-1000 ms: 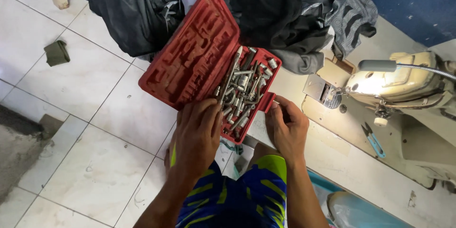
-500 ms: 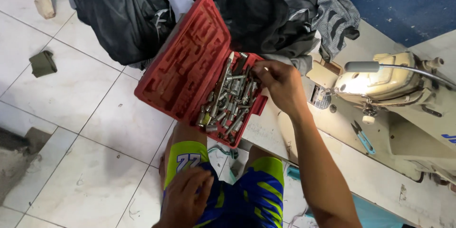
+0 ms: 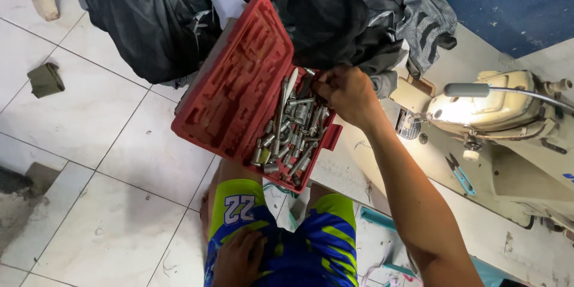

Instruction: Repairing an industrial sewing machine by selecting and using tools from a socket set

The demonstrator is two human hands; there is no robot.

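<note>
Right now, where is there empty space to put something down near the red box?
The white tiled floor left of the red tool case is bare, between the green cloth and the knees. The case's right half is crowded with metal sockets, where the right hand reaches. Dark clothes fill the top.

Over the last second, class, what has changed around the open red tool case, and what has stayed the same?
The left hand left the open red plastic tool case and came back to rest on the blue and green shorts. The right hand moved from the case's near edge up to its far end, fingers now among the loose metal sockets; whether its grip holds one is unclear. The case, the dark clothes and the cream sewing machine stayed put.
</note>
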